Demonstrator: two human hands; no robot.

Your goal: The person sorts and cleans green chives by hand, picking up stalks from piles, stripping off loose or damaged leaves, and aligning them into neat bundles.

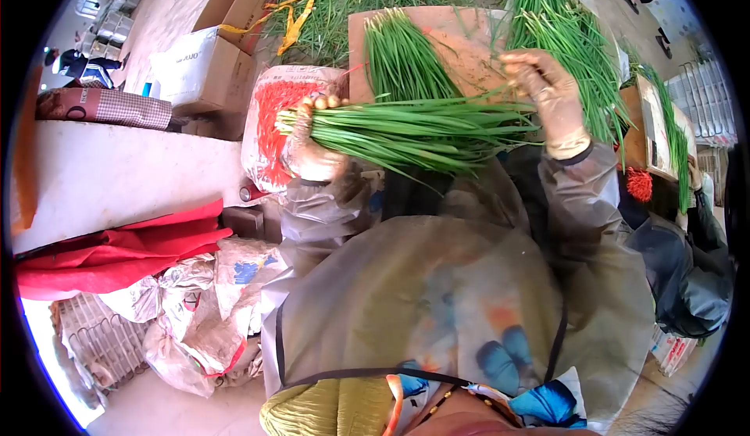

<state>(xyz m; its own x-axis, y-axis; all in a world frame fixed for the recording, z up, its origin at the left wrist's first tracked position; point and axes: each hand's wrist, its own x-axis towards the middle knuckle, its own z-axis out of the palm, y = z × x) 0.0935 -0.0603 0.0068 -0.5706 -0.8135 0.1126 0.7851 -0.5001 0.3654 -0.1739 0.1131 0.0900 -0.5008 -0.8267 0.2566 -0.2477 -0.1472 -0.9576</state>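
A bunch of long green stalks [422,130] lies sideways in front of the apron, its pale ends at the left. My left hand [312,143] is wrapped round the bunch near those pale ends. At the right, my right hand [547,92] is raised above the leafy tips, in a dirty thin glove, its fingers bent close together; what they hold, if anything, is too small to name. Behind the held bunch, another bundle of stalks [406,57] rests on a brown board [473,37]. Red ties [281,116] lie on a sack beside my left hand.
Loose greens [351,6] are heaped behind the board. More stalks [566,53] lie at the right. Cardboard boxes [211,69] stand at the back left, beside a white table [125,170] with red cloth [125,256]. A co-worker [680,264] sits at the far right.
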